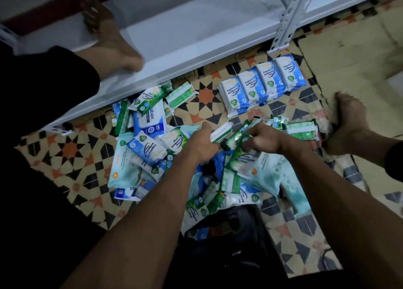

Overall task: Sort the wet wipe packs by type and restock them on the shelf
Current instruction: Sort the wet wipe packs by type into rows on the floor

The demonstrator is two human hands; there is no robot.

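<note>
Left hand [204,143] curled round a green-and-white pack [221,131], held just above the loose heap of wipe packs [152,149] on the patterned floor [72,149]. Right hand [262,139] close beside it, fingers pinching a green pine pack [234,139] at the heap's upper edge; the two held packs nearly touching. Beyond the hands, a neat row of blue-and-white fragrance-free packs [261,84], overlapping and sorted, near the foot of the shelf's perforated upright [287,20]. A few green packs [302,130] lined up just right of the right hand. White shelf [196,33] across the top, bare of packs, with a bare foot [113,40] resting on it. Another bare foot [349,118] on flattened cardboard [349,55] at right, beside the green packs. Dark bag [229,227] below the heap, between the forearms.
</note>
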